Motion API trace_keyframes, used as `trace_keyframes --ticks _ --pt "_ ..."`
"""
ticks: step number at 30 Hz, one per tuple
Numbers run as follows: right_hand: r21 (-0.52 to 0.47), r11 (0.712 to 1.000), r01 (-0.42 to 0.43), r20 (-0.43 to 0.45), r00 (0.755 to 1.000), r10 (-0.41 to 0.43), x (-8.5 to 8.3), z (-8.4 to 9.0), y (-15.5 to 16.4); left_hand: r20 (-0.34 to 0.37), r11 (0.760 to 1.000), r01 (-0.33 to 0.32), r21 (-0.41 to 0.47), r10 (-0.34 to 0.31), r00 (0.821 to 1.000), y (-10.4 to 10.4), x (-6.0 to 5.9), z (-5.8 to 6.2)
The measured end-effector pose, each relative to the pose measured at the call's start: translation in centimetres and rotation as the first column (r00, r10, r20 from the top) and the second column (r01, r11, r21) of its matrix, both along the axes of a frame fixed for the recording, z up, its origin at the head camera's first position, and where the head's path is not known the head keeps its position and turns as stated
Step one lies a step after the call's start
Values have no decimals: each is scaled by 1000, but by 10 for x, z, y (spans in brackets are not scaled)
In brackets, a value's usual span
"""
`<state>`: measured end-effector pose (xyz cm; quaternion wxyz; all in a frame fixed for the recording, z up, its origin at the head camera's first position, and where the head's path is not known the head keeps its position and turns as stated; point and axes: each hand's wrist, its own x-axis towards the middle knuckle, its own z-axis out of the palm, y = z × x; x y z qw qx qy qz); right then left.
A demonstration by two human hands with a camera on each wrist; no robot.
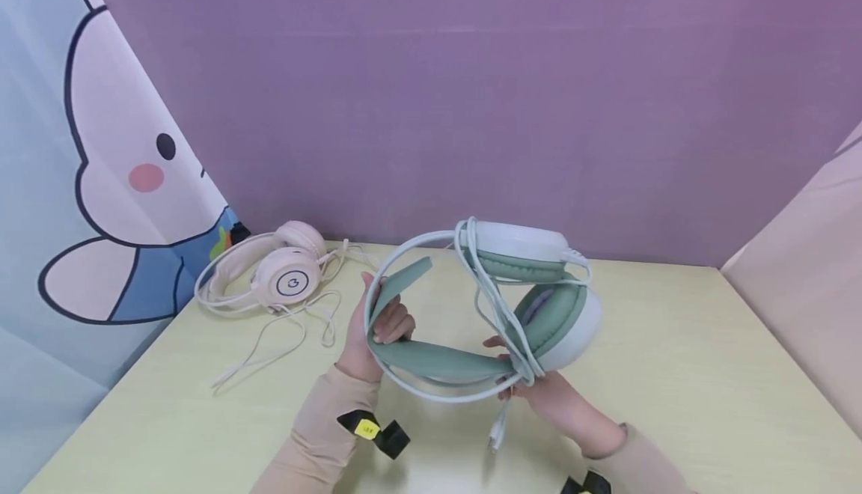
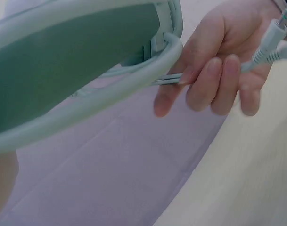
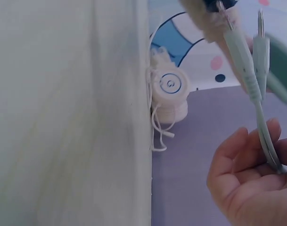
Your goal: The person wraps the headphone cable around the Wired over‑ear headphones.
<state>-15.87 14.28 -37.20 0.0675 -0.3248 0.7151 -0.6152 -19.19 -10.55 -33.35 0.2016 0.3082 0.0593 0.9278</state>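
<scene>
A pair of mint-green and white headphones is held above the table, its headband toward the left and both ear cups to the right. The cable is wound round the near ear cup and the side of the band. My left hand grips the headband and its green padding, fingers curled. Beside the lower ear cup, my right hand holds the cable's end between thumb and fingers, as the left wrist view shows. Two jack plugs stick out past that hand.
White headphones with a loose cable lie at the back left of the pale yellow table. A purple backdrop stands behind, with a cartoon-printed cloth at left and a pale cloth at right.
</scene>
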Motion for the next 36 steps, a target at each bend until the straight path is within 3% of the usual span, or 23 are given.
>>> trace_keyframes --ticks 3,5,10,14,22,26,29,32,34,36 --pt "-19 999 -41 254 966 44 4 3 -1 -7 998 -48 -39 48 999 -1 -2 0" --pt "-15 998 -54 320 946 56 6 4 0 -15 995 -77 -67 77 997 -2 -3 -1" --pt "-31 996 -81 353 932 87 6 3 0 -19 977 -160 -142 158 987 -2 -5 -3" --pt "-11 998 -65 397 916 64 8 4 -2 -25 955 -217 -201 216 976 -3 -5 -6" --pt "-75 994 -81 498 860 108 16 12 -2 -146 897 -364 -252 336 930 -9 -10 -14" --pt "-67 996 -59 509 857 85 14 13 1 -190 851 -419 -316 376 907 -10 -12 -16" --pt "-61 997 -41 524 849 67 12 12 3 -240 798 -475 -372 411 879 -9 -13 -16" --pt "-141 989 -43 557 822 116 9 12 5 -292 737 -531 -418 444 847 -8 -13 -15" --pt "-301 952 -58 584 778 232 5 11 8 -329 709 -565 -423 460 824 -7 -12 -15" --pt "-492 869 -63 599 700 389 2 11 12 -360 677 -595 -432 476 803 -5 -11 -14"
